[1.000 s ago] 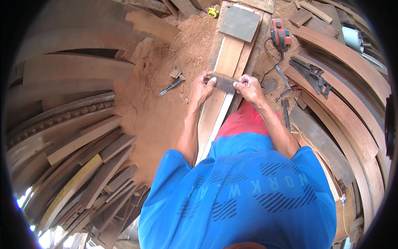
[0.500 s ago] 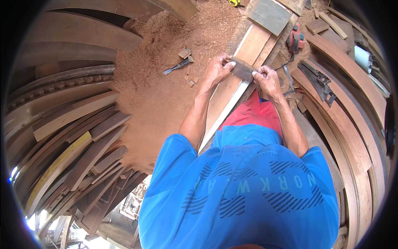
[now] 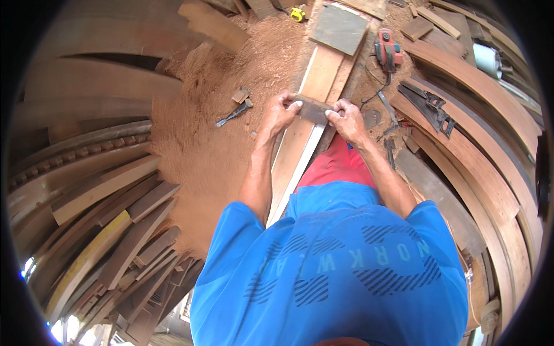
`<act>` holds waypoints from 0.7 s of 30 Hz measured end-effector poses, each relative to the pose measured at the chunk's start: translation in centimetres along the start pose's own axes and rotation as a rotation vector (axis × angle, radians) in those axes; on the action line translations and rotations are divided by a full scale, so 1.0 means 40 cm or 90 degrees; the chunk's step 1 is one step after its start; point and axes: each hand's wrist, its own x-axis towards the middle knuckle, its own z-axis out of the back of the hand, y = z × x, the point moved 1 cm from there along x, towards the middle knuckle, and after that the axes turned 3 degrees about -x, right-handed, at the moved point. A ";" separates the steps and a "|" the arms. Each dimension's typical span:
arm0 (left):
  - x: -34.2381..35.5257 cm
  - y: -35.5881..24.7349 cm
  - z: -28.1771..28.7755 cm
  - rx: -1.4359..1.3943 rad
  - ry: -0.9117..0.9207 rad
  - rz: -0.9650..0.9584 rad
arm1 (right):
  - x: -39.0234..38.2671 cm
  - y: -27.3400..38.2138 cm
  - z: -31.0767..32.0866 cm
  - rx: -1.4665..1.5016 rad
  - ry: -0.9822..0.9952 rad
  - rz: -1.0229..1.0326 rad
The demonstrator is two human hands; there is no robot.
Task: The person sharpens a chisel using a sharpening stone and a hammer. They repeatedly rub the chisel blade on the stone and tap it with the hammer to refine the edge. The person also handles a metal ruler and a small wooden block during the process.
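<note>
My left hand (image 3: 280, 115) and my right hand (image 3: 350, 124) are closed on opposite ends of a dark, rectangular scraper plate (image 3: 311, 111), thumbs on its near face. The plate lies crosswise over a long light board (image 3: 320, 75), which has a white strip along its right edge and runs away from me beneath my hands. A grey square piece (image 3: 340, 29) rests on the board's far end. To the left of my hands a chisel (image 3: 234, 112) lies in the shavings beside a small wood block (image 3: 240, 96).
Stacked planks (image 3: 104, 190) fill the left. At right lie a red electric planer (image 3: 389, 49), hand saws (image 3: 427, 106), more boards (image 3: 473, 144) and a pale cylinder (image 3: 489, 60). A yellow tape measure (image 3: 298, 14) sits at the top. Shavings (image 3: 196, 150) cover the ground.
The view shifts back and forth between frames. My hands stay gripped on the dark plate at much the same place on the board.
</note>
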 end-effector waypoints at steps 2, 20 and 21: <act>0.008 0.010 0.002 0.025 0.006 -0.026 | 0.013 -0.032 -0.006 -0.112 -0.031 0.101; 0.014 0.055 0.040 -0.116 0.057 0.070 | 0.016 -0.832 0.353 -0.192 -0.209 -0.169; 0.010 0.025 0.026 -0.112 0.023 0.096 | 0.013 -0.911 0.385 -0.248 -0.162 -0.167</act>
